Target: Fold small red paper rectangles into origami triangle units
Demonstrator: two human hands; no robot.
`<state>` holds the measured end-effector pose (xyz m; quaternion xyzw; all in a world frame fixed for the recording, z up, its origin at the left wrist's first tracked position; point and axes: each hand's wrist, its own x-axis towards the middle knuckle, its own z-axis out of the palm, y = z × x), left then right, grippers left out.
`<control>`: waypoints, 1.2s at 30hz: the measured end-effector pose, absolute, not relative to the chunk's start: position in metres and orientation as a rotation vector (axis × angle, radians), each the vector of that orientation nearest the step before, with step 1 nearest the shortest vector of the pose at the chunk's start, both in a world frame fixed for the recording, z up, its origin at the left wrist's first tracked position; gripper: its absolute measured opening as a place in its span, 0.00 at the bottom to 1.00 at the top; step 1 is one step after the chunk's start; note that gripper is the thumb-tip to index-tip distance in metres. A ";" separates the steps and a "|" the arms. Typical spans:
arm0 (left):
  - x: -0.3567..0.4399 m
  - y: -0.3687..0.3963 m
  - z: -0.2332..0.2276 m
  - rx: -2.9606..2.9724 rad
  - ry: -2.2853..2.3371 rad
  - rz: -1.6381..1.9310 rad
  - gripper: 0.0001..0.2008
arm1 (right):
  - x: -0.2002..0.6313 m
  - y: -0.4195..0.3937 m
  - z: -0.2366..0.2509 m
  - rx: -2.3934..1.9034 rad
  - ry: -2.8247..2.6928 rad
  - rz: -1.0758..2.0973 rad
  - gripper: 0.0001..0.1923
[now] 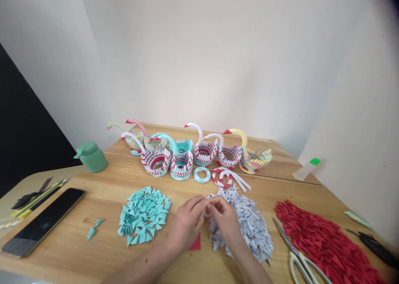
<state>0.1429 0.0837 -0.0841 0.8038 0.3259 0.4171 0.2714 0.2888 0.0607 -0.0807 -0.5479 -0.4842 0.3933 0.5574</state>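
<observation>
My left hand [189, 216] and my right hand [225, 215] meet at the fingertips near the table's middle. Both are closed in a pinch; whatever lies between the fingers is too small and covered to make out. Behind and to the right of my right hand spreads a heap of pale grey-white folded paper triangles [254, 230]. Left of my left hand lies a pile of turquoise folded paper triangles [145, 213]. Between my wrists a red square of paper [195, 243] shows on the wooden table, partly hidden by my left hand.
Several folded-paper swans [156, 161] stand at the back, with a white-turquoise ring [202, 175] and a red-white ring [218, 180] before them. Scissors [294, 250] lie beside red triangles [324, 238] at right. A phone [43, 221] and green container [92, 158] are left.
</observation>
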 end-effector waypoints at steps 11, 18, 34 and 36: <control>0.148 0.090 -0.082 1.581 0.843 0.944 0.14 | 0.285 0.063 -0.089 -1.375 -1.111 0.777 0.11; 0.146 0.086 -0.077 1.657 0.885 0.964 0.14 | 0.282 0.054 -0.094 -1.452 -1.326 0.623 0.19; 0.142 0.096 -0.089 1.621 0.859 1.069 0.10 | 0.279 0.053 -0.096 -1.429 -1.337 0.701 0.17; 0.141 0.098 -0.089 1.595 0.863 1.083 0.10 | 0.279 0.054 -0.096 -1.418 -1.329 0.732 0.18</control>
